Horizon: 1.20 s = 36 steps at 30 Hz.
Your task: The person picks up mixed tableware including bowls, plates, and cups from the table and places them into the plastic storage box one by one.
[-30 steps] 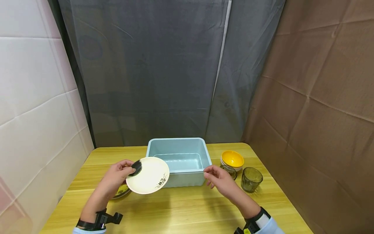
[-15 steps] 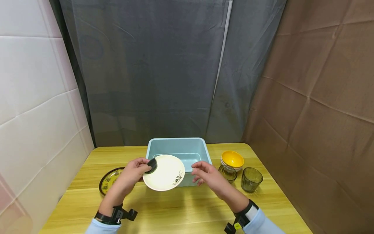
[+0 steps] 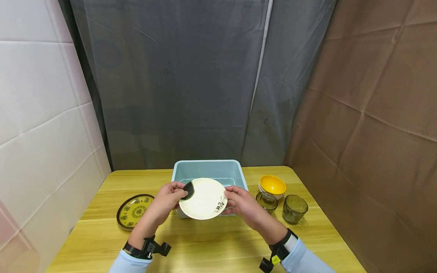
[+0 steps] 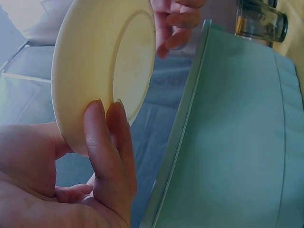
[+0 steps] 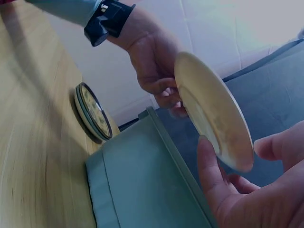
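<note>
A cream plate [image 3: 203, 203] with a dark patch and a small floral print is held up in front of the blue bin [image 3: 211, 163]. My left hand [image 3: 166, 200] pinches its left edge, thumb over the dark patch; in the left wrist view two fingers [image 4: 97, 128] press the underside. At the opposite edge is my right hand [image 3: 244, 206], thumb on the rim side and fingers under the plate [image 5: 213, 114] in the right wrist view. Both hands hold the plate above the tabletop, close over the bin's near rim.
Yellow patterned plates with dark rims [image 3: 134, 211] lie stacked at left on the wooden table [image 3: 205, 250]. Right of the bin stand a yellow bowl [image 3: 272, 184] on white bowls and two greenish glasses, one nearer the bin [image 3: 267, 201], one farther right [image 3: 294, 209]. Curtains surround the table.
The left hand has carried the cream plate to the right, in front of the bin, uncovering the yellow plates. My right hand has moved left and taken hold of the plate's right edge.
</note>
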Motion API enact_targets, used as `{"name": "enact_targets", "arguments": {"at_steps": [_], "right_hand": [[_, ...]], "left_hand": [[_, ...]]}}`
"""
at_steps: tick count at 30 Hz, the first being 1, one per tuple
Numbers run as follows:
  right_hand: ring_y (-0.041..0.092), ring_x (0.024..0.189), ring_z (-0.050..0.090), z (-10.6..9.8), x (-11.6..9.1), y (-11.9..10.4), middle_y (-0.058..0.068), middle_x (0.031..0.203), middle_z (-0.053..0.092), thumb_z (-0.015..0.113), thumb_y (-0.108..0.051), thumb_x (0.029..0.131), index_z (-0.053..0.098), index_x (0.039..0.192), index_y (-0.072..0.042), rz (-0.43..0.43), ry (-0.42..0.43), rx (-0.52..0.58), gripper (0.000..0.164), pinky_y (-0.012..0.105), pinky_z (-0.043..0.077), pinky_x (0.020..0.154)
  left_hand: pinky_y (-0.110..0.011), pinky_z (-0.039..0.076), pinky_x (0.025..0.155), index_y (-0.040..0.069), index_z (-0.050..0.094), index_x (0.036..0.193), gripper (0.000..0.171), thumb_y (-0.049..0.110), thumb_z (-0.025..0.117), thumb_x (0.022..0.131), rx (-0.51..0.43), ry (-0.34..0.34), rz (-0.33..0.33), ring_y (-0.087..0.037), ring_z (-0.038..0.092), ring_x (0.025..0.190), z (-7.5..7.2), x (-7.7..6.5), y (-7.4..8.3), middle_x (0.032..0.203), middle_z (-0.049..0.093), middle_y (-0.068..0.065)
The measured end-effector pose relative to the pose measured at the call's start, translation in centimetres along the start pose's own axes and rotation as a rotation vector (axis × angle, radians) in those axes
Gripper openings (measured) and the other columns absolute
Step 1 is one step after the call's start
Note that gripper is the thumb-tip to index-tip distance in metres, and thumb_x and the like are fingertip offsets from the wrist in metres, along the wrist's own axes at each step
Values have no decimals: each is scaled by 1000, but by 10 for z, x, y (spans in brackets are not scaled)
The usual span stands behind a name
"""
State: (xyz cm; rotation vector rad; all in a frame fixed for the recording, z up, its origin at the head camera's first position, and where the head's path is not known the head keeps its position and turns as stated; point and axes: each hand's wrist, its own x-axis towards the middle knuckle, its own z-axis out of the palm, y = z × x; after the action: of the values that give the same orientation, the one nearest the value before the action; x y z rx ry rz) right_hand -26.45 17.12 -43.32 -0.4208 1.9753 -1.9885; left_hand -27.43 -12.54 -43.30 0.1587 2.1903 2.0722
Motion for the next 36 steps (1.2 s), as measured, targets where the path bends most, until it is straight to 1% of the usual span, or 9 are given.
{"name": "enact_targets", "arguments": {"at_steps": [2,4,6,11,18,26,30,36], "right_hand": [[18,101,77,1,1,0,10,120,72,53,-24,117,46,150,13,11,9,28,50,48,64,96],[17,100,77,1,2,1,10,119,71,53,-23,117,46,149,13,16,18,48,49,42,65,92],[16,98,77,1,2,1,8,116,72,52,-21,117,47,147,14,19,28,59,47,39,65,88],[15,93,76,1,3,1,7,110,72,52,-16,116,47,146,15,23,48,73,44,37,66,85],[14,92,77,-1,2,0,7,108,74,54,-14,114,51,145,15,37,84,76,42,34,66,82],[16,92,79,-4,2,3,8,109,77,56,-12,114,55,145,16,53,98,78,42,35,67,81],[16,92,79,-4,2,2,8,108,78,57,-12,115,55,146,16,51,88,81,43,36,67,82],[17,91,80,-5,2,1,8,106,78,58,-12,115,56,146,16,63,90,68,42,38,67,83]], "left_hand": [[-30,54,67,-7,60,128,25,8,64,109,2,-1,0,-19,64,81,3,0,0,98,72,-10],[-31,53,68,-7,60,127,25,9,65,108,1,3,4,-19,64,81,6,1,-1,98,72,-10],[-32,53,68,-6,60,127,25,9,66,108,-3,1,9,-19,64,82,10,2,-2,98,71,-10],[-31,54,69,-6,60,127,25,9,66,108,-22,-7,11,-19,65,82,15,1,-3,99,70,-11],[-28,56,70,-6,61,128,27,11,68,108,-40,-13,-1,-17,69,85,17,1,-2,102,74,-11],[-29,58,71,-6,63,127,28,14,69,109,-56,-11,-4,-17,70,82,17,-1,-2,105,75,-12],[-29,58,72,-6,64,127,28,16,68,109,-58,-7,-5,-18,69,82,16,-2,-2,110,72,-14],[-30,57,71,-5,63,127,28,17,66,110,-61,-7,-19,-19,67,83,15,-2,-4,112,69,-14]]}}
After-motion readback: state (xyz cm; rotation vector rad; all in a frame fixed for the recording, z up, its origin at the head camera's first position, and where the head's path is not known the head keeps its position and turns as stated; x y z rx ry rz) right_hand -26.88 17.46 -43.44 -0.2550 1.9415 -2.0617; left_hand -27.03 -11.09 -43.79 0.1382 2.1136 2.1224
